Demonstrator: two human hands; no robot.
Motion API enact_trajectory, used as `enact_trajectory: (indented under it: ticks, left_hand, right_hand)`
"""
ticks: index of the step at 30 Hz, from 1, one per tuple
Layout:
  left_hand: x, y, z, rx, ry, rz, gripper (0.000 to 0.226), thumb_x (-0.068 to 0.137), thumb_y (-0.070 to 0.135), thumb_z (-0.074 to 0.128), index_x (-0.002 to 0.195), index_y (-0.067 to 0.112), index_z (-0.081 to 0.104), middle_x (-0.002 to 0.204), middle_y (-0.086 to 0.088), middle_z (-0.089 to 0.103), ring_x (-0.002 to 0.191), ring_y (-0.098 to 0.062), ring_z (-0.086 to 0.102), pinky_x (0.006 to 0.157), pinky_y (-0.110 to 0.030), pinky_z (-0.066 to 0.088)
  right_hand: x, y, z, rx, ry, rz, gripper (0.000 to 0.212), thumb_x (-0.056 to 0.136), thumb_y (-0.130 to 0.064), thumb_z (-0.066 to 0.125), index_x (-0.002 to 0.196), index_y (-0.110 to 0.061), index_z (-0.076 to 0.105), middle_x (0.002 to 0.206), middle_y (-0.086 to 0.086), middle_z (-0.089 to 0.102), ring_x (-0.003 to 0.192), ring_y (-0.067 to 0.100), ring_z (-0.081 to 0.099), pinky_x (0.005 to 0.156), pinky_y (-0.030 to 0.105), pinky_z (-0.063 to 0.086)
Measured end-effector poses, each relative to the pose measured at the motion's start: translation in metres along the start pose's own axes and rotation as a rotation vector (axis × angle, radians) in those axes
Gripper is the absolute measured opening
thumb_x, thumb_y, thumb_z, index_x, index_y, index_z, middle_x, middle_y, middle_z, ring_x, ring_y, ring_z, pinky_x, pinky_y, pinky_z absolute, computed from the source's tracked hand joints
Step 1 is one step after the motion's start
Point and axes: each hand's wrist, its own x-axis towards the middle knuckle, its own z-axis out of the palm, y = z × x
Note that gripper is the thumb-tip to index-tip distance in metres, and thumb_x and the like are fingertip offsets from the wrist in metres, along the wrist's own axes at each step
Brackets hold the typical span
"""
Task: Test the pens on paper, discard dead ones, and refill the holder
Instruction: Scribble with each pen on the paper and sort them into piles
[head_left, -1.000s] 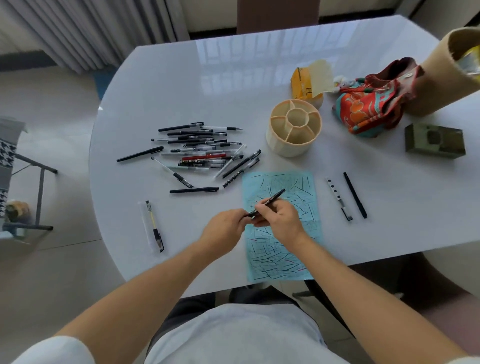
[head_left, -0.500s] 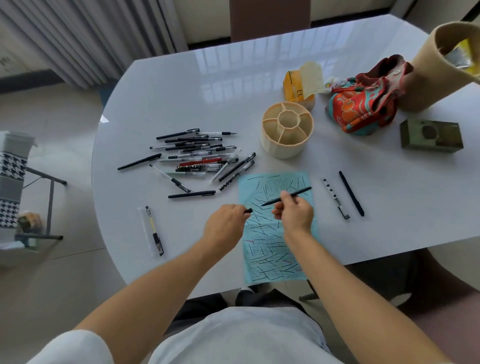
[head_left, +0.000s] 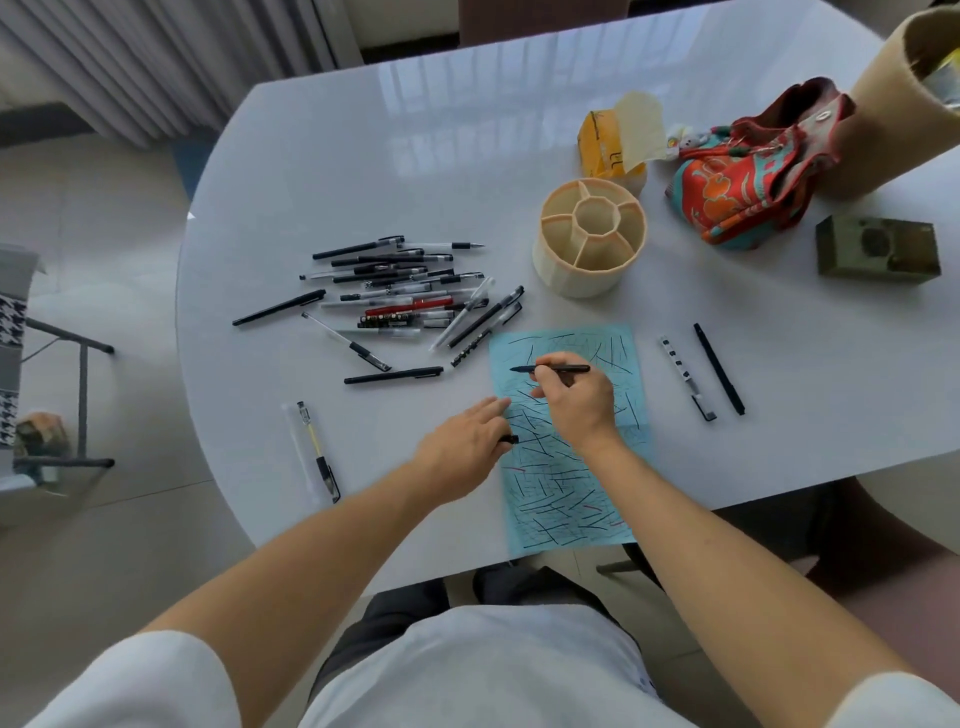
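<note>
My right hand (head_left: 574, 402) pinches a thin black pen (head_left: 569, 369), uncapped, lying level with its tip pointing left over the blue scribbled paper (head_left: 571, 493). My left hand (head_left: 462, 447) rests at the paper's left edge, fingers stretched forward, with the pen's black cap (head_left: 509, 439) held under the thumb side. The cream holder (head_left: 589, 236) with its empty compartments stands beyond the paper. A heap of pens (head_left: 405, 296) lies to the left of the holder.
Two pens (head_left: 704, 374) lie right of the paper, and two more (head_left: 311, 449) near the front left edge. At the back right sit a yellow packet (head_left: 602, 140), a patterned cloth bag (head_left: 748, 176), a tan cylinder (head_left: 893, 93) and a green box (head_left: 878, 252).
My hands pulled the cap off the pen and moved apart. The right hand carried the pen up over the paper and turned it level; the left hand kept the cap.
</note>
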Motion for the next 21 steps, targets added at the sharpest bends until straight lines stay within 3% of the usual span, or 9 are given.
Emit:
enact_trajectory:
  ticks: [3, 8, 11, 13, 18, 21]
  left_hand:
    - [0.004, -0.007, -0.001, 0.03, -0.026, 0.041, 0.035, 0.106, 0.032, 0.043, 0.126, 0.008, 0.061, 0.162, -0.009, 0.032, 0.152, -0.025, 0.024, 0.124, -0.037, 0.021]
    - [0.003, -0.011, -0.003, 0.054, -0.003, 0.071, 0.036, 0.106, 0.034, 0.043, 0.125, 0.011, 0.063, 0.161, -0.006, 0.034, 0.151, -0.022, 0.027, 0.122, -0.037, 0.026]
    - [0.004, -0.01, -0.005, 0.028, -0.02, 0.064, 0.037, 0.107, 0.035, 0.041, 0.126, 0.011, 0.063, 0.162, -0.006, 0.034, 0.151, -0.022, 0.026, 0.121, -0.038, 0.027]
    - [0.004, -0.01, -0.007, 0.006, -0.031, 0.058, 0.037, 0.106, 0.035, 0.042, 0.125, 0.011, 0.063, 0.161, -0.005, 0.036, 0.151, -0.022, 0.027, 0.119, -0.04, 0.031]
    - [0.002, -0.013, -0.014, -0.218, 0.029, 0.018, 0.029, 0.105, 0.032, 0.046, 0.117, 0.012, 0.062, 0.149, -0.002, 0.05, 0.139, -0.02, 0.043, 0.109, -0.038, 0.041]
    - [-0.003, -0.022, -0.02, -0.296, 0.111, -0.01, 0.025, 0.105, 0.031, 0.046, 0.113, 0.014, 0.063, 0.13, -0.001, 0.062, 0.117, -0.02, 0.057, 0.095, -0.039, 0.048]
  right_hand:
    - [-0.003, 0.005, 0.006, -0.071, 0.039, -0.045, 0.008, 0.082, -0.037, 0.063, 0.083, -0.039, 0.07, 0.077, -0.011, 0.076, 0.075, 0.01, 0.075, 0.075, 0.028, 0.059]
    - [-0.005, 0.009, 0.014, -0.261, 0.015, -0.147, 0.01, 0.091, -0.027, 0.067, 0.096, -0.032, 0.074, 0.081, -0.022, 0.071, 0.082, -0.006, 0.067, 0.071, 0.006, 0.05]
    - [-0.002, 0.007, 0.011, -0.293, 0.15, -0.102, 0.009, 0.091, -0.026, 0.063, 0.092, -0.029, 0.072, 0.074, -0.019, 0.069, 0.076, -0.009, 0.064, 0.065, 0.004, 0.044]
    - [0.0, 0.004, 0.005, -0.25, 0.237, -0.053, 0.01, 0.09, -0.024, 0.062, 0.088, -0.031, 0.069, 0.073, -0.015, 0.07, 0.073, -0.006, 0.067, 0.064, 0.008, 0.046]
    - [-0.016, -0.004, 0.001, 0.022, 0.202, 0.041, 0.005, 0.086, -0.024, 0.063, 0.085, -0.027, 0.066, 0.077, 0.003, 0.077, 0.067, 0.02, 0.074, 0.066, 0.034, 0.06]
    - [-0.032, -0.015, 0.006, 0.243, 0.169, 0.1, 0.008, 0.082, -0.023, 0.065, 0.076, -0.027, 0.069, 0.073, 0.011, 0.074, 0.066, 0.025, 0.071, 0.064, 0.037, 0.06]
